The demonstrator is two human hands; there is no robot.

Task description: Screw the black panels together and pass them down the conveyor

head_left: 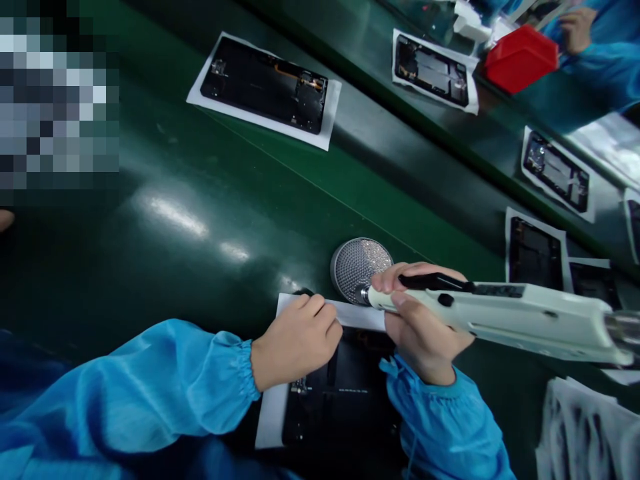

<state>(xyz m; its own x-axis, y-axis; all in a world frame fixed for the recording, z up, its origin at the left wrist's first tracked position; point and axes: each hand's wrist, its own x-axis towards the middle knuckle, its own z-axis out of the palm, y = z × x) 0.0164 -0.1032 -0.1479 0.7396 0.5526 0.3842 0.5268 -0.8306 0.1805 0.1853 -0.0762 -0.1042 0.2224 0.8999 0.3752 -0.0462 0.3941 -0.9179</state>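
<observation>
My right hand [425, 320] is wrapped round a white electric screwdriver [520, 317], whose tip points left into a round metal dish of small screws [357, 267]. My left hand [297, 340] is curled into a loose fist and presses on the white paper sheet [270, 413] under a black open device [340, 400] right in front of me. Both sleeves are blue. The fist hides whether anything is in it.
On the green conveyor belt [200, 213] lie several more black devices on paper sheets [265, 87]. A red box [520, 57] and another person's hand [577, 27] in a blue sleeve are at the far right. Grey-white cloth [585, 427] lies at lower right.
</observation>
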